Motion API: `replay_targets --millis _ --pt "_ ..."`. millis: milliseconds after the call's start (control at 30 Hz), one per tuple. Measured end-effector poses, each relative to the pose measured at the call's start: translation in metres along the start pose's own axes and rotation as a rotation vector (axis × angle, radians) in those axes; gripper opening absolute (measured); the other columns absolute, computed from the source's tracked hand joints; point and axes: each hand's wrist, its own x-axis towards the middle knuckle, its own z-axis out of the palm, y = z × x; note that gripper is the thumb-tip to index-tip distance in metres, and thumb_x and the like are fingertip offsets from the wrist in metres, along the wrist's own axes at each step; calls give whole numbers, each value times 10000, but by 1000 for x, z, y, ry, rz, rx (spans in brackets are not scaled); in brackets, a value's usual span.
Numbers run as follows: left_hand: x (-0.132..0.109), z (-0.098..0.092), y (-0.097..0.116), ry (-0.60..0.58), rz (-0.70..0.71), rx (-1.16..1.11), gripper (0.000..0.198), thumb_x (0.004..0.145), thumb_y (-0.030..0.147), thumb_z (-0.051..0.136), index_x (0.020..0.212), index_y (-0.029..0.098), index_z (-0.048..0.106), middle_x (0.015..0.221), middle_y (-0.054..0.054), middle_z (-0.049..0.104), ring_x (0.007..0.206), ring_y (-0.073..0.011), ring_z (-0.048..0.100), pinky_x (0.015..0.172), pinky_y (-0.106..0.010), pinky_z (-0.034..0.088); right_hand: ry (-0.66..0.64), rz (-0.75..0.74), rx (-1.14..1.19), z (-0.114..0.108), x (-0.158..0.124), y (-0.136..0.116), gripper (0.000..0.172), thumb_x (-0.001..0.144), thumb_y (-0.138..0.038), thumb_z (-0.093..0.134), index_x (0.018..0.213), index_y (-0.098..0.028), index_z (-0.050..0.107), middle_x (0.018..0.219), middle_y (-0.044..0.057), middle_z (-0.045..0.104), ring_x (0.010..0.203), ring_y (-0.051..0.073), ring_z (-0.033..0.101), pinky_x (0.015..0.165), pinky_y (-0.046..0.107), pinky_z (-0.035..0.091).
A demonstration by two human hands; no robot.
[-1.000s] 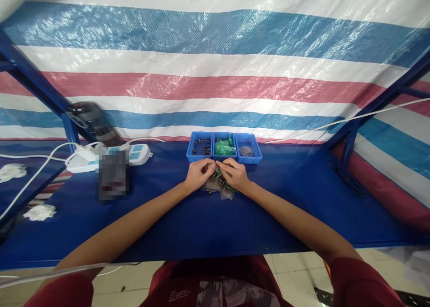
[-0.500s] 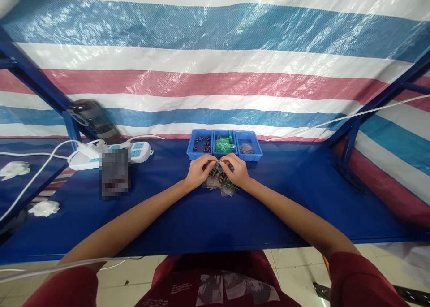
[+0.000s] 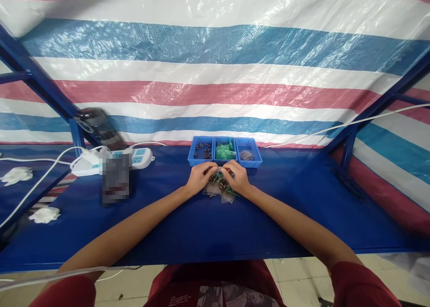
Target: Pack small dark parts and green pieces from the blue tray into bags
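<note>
My left hand [image 3: 198, 178] and my right hand [image 3: 238, 178] meet over a pile of small clear plastic bags [image 3: 218, 189] with dark and green bits in them. Fingers and thumbs of both hands are pinched together, almost touching, around something thin and small that I cannot make out. Just beyond my fingertips stands a row of three blue bins. The left bin [image 3: 192, 162] holds several small black parts [image 3: 207, 155], the middle one green plastic packets [image 3: 225, 152], and the right bin [image 3: 257, 163] a few clear bags [image 3: 247, 155].
On the left of the blue table [image 3: 201, 235] lie a white power strip [image 3: 143, 158] with plugs and cables, and a pixelated dark object [image 3: 116, 179]. A dark bottle [image 3: 101, 127] leans behind them. Crumpled white tissue [image 3: 45, 214] is at far left. A striped sheet [image 3: 215, 94] hangs behind.
The camera has tilted up slightly, so the table and bins sit lower in the picture. Both hands stay pinched together over the pile, with only slight finger movement.
</note>
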Motion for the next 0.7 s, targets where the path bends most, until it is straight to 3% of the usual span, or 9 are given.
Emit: replay_targets --millis 433,700 --pt "0 -3 2 -3 10 32 277 930 324 449 811 145 625 636 8 582 583 -95 543 601 -193 409 -58 -49 8 1 -2 0 177 914 -301 488 954 -180 610 813 60 593 609 135 551 584 267 465" --pt "0 -3 4 -28 19 37 294 938 329 424 813 141 613 647 1 571 602 -99 531 600 -195 393 -77 -69 -48 2 -2 3 175 943 -275 443 939 -176 587 808 62 604 706 149 562 621 259 430"
